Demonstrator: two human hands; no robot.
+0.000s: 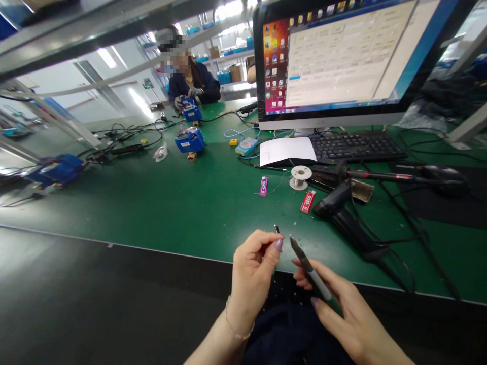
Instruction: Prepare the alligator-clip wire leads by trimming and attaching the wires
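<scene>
My left hand (253, 271) is closed in a pinch near the table's front edge. A small black piece with a shiny end (276, 229) sticks up at its fingertips; most of it is hidden by the fingers. To the right, my right hand (338, 299) holds slim pliers (310, 268) with dark jaws and a pale grey handle, seen nearly edge-on. Their tip points up and left, close to the left fingertips but apart from them. Beyond the hands lie a purple-labelled packet (264, 186), a red-labelled packet (307, 201) and a spool of thin wire (300, 177).
A black barcode scanner (348, 223) and a soldering iron (380, 176) lie right on the green table (160, 203). Behind stand a keyboard (353, 146) and a monitor (342, 66). Blue valve units (189, 142) and cables are at left. A gloved person (201, 81) sits across, handling another unit.
</scene>
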